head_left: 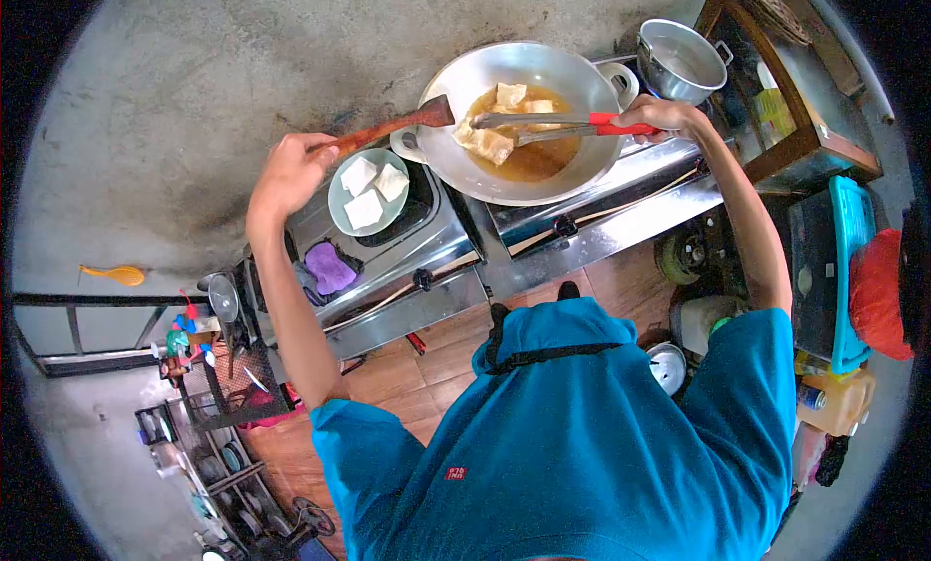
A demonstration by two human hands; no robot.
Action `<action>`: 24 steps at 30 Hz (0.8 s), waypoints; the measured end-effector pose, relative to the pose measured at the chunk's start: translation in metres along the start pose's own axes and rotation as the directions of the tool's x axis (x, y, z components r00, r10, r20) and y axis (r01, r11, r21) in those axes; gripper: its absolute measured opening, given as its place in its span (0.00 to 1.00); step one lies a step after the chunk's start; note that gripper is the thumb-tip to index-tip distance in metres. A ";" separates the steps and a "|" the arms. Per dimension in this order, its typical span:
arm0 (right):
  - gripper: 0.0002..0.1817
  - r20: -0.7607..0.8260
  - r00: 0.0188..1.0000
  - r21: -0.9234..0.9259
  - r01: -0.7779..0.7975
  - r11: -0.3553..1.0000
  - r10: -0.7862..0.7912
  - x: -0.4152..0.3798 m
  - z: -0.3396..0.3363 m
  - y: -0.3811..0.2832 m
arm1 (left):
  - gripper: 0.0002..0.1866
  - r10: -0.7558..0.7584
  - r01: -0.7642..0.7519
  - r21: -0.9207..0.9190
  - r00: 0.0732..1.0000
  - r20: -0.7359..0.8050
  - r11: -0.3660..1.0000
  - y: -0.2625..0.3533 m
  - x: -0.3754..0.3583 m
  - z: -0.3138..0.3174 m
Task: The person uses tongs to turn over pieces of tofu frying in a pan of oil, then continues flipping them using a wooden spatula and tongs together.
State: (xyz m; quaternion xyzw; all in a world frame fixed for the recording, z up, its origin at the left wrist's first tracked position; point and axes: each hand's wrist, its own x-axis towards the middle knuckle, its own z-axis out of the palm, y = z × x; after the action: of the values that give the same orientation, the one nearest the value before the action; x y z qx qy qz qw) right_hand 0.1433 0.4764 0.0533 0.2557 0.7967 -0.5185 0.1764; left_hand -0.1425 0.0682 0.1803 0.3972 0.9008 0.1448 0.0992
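My left hand (290,178) is closed on the handle of a wooden spatula (388,128), whose flat end reaches over the left rim of a large metal wok (446,173). In my right hand (659,118) are red-handled tongs (572,123), their metal tips over the wok among the frying pieces. Several pale golden tofu pieces (488,146) lie in brownish oil (543,160) in the wok. Just below the spatula, a light green plate (339,210) carries white tofu blocks (364,211) on the left side of the stove.
The metal stove (427,260) runs along a stained wall (291,57). A purple cloth (331,268) lies at its left part. A deep aluminium pot (682,64) stands right of the wok, beside a wooden cabinet (810,159). Dish racks (233,474) are at lower left.
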 end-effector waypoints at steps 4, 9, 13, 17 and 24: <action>0.24 -0.059 0.998 0.028 -0.022 0.999 0.024 -0.001 0.005 0.003 | 0.16 0.030 -0.030 -0.026 1.000 0.008 0.999 -0.001 0.007 0.006; 0.24 -0.021 1.000 -0.028 0.010 1.000 -0.011 -0.003 0.000 -0.002 | 0.16 -0.013 0.015 -0.053 0.999 0.044 0.998 0.003 0.009 0.004; 0.25 -0.032 0.999 0.004 -0.033 0.999 0.033 0.013 -0.004 0.003 | 0.17 -0.007 0.008 -0.042 0.999 0.036 0.999 0.001 0.011 0.002; 0.24 0.076 0.997 0.038 -0.031 0.999 0.028 0.025 -0.007 0.004 | 0.16 0.116 -0.117 -0.056 0.993 -0.023 0.992 -0.017 0.018 0.009; 0.20 0.082 0.997 0.092 -0.021 0.996 0.013 0.032 -0.005 0.006 | 0.17 0.010 -0.010 -0.040 1.000 -0.012 0.999 -0.021 0.015 0.002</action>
State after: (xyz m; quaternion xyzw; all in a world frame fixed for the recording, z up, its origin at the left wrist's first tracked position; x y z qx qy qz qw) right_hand 0.1205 0.4904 0.0338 0.2490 0.7617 -0.5633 0.2013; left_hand -0.1664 0.0659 0.1706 0.3989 0.8963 0.1656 0.1008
